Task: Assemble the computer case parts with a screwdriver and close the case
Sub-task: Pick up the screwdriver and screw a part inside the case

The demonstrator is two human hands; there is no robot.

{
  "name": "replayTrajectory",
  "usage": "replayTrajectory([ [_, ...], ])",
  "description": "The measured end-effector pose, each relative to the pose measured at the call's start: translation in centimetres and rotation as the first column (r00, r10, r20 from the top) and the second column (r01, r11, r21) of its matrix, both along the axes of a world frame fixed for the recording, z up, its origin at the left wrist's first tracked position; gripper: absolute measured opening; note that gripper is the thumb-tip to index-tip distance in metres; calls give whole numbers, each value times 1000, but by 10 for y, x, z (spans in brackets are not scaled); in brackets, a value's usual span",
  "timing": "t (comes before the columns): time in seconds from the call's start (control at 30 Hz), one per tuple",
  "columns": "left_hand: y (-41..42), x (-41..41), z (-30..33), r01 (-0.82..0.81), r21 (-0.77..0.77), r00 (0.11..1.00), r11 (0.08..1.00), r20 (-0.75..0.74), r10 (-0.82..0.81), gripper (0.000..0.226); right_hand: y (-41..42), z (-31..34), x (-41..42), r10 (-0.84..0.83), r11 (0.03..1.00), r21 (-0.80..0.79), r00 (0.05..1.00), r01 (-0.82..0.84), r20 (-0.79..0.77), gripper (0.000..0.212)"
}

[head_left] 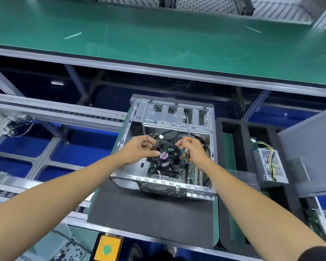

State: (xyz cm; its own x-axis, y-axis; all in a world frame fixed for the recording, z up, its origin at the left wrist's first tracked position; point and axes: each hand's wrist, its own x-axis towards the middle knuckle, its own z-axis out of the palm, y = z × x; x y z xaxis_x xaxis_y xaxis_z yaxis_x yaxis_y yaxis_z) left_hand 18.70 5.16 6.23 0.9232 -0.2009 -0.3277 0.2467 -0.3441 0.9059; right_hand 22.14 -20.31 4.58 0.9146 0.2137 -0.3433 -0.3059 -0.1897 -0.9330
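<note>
Left hand: fingers curled round the left rim of the fan, thumb on its top face, gripping it. Right hand: fingers wrapped round the screwdriver handle, orange and black, and touching the fan's right rim; shaft points up and away toward the drive bay. Tip contact can't be told. Fan sits above the heatsink over the board, inside the open case. Thin fan cable with a white plug loops just behind the left fingers. Case lies on its side on a black mat on the surface. Right of it, a black foam tray holds the power supply with yellow and black wires. Grey side panel stands tilted at the tray's far right. Yellow box with green button at the near edge. Green conveyor runs across behind.
</note>
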Motion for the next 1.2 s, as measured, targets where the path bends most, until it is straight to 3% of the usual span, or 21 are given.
replayTrajectory([
  [0.13, -9, 2, 2, 97, 89, 994, 991, 34, -101, 40, 7, 12, -1, 119, 986, -128, 986, -104, 120, 49],
  [0.23, -19, 8, 10, 138, 180, 980, 974, 119, -161, 33, 15, 23, -6, 174, 982, -101, 976, -162, 129, 55],
  [0.37, -29, 11, 25, 199, 252, 942, 947, 216, -256, 26, 25, 37, -1, 259, 954, -200, 949, -223, 181, 18],
  [0.5, -28, 11, 29, 152, 168, 954, 974, 233, -189, 23, 25, 41, 7, 168, 978, -155, 971, -143, 168, 19],
  [0.6, -23, 10, 26, 172, 25, 972, 985, 157, -173, 37, 22, 37, 9, 119, 987, -129, 983, -100, 143, 11],
  [0.67, -18, 9, 21, 149, 8, 979, 989, 138, -149, 57, 19, 33, 9, 77, 993, -98, 989, -65, 128, 9],
  [0.77, -12, 2, 11, 143, -2, 984, 990, 108, -142, 87, 14, 25, 10, -35, 999, -17, 996, 37, 81, 34],
  [0.9, -12, -8, -1, 209, 247, 900, 946, 330, -284, 104, 8, 18, 10, -139, 990, 5, 990, 139, -8, 47],
  [1.0, -15, -6, 1, 242, 373, 816, 895, 421, -396, 98, 8, 19, 8, -142, 989, 27, 985, 146, -100, 44],
  [1.1, -14, -3, 7, 309, 473, 735, 825, 432, -523, 74, 11, 14, 7, -98, 995, 11, 985, 101, -143, 45],
  [1.2, -8, -4, 13, 358, 465, 705, 810, 434, -561, 56, 8, 15, 5, -77, 997, 4, 980, 79, -181, 16],
])
